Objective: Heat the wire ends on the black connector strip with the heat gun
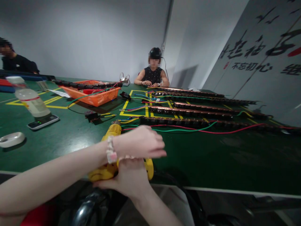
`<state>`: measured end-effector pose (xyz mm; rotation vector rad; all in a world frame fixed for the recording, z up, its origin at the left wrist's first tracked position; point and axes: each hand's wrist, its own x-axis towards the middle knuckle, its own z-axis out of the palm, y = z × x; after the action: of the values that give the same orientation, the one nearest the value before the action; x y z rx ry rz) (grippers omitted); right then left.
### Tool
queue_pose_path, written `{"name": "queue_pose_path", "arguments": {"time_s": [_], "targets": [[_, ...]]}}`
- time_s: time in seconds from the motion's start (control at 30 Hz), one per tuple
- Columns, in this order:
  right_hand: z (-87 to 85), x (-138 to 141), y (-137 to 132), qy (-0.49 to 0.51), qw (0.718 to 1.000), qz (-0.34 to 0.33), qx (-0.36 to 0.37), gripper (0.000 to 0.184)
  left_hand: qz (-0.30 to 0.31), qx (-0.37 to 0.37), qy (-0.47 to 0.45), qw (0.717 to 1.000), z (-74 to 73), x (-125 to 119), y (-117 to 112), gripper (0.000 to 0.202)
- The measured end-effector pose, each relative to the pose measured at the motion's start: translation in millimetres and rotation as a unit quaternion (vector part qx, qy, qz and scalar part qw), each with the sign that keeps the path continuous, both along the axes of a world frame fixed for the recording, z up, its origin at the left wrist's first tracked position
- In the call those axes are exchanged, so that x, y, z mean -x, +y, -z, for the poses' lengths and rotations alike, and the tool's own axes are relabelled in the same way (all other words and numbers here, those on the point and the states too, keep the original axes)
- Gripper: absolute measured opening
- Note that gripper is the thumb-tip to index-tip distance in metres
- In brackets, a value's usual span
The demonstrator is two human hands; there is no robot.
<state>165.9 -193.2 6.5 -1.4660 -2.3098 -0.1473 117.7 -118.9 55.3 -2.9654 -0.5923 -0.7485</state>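
Note:
My right hand [134, 175] is wrapped over a yellow heat gun [105, 172] at the table's near edge, its thumb stretched along the casing and its other fingers mostly hidden. The gun's ribbed nozzle end [115, 128] points away from me. Above it my left hand [143, 142] crosses over from the left, a beaded band round its wrist. Its fingers are curled together, back of the hand upward, so whatever is in them, if anything, is hidden. Just beyond lies the nearest dark wired strip [178, 121], with red and green wires along it.
Several more strips [190, 110] lie across the green table [223, 157]. An orange basket [101, 98], a black connector [92, 116], a bottle [33, 102], a phone [43, 122] and a white oval object [11, 139] stand left. A co-worker [154, 73] sits opposite; another person [16, 62] is far left.

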Motion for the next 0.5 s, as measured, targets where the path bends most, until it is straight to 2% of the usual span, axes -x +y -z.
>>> {"name": "queue_pose_path", "arguments": {"time_s": [0.07,0.13,0.17,0.2,0.23,0.3,0.37,0.43,0.5], "targets": [[-1.0,0.9,-1.7,0.026,1.0,-0.004,-0.005,0.079,-0.027,-0.003,-0.008,1.0,-27.1,25.7,27.0,0.036],[-3.0,1.9,-3.1,0.048,0.999,-0.001,-0.012,0.091,-0.179,0.0,-0.095,0.979,-35.9,59.6,53.6,0.04],[-4.0,2.4,-3.5,0.056,0.998,0.002,-0.016,0.093,-0.249,0.01,-0.131,0.96,-31.9,77.8,65.4,0.041],[-4.7,2.8,-3.8,0.06,0.998,0.005,-0.019,0.092,-0.292,0.027,-0.149,0.944,-23.1,95.5,75.8,0.039],[-5.3,3.0,-4.0,0.06,0.998,0.006,-0.021,0.092,-0.311,0.045,-0.148,0.938,-10.5,111.7,84.6,0.034],[-5.9,2.8,-4.3,0.059,0.998,0.005,-0.025,0.091,-0.313,0.084,-0.14,0.936,19.2,136.9,97.8,0.031],[-6.4,1.9,-4.9,0.064,0.998,0.002,-0.023,0.089,-0.307,0.124,-0.152,0.931,45.3,151.6,107.3,0.036],[-7.5,0.7,-5.6,0.074,0.997,0.001,-0.012,0.089,-0.307,0.156,-0.162,0.925,61.5,158.2,115.2,0.041],[-8.9,-0.5,-6.2,0.072,0.997,-0.003,0.002,0.09,-0.294,0.168,-0.143,0.93,68.3,160.5,122.2,0.042]]}}
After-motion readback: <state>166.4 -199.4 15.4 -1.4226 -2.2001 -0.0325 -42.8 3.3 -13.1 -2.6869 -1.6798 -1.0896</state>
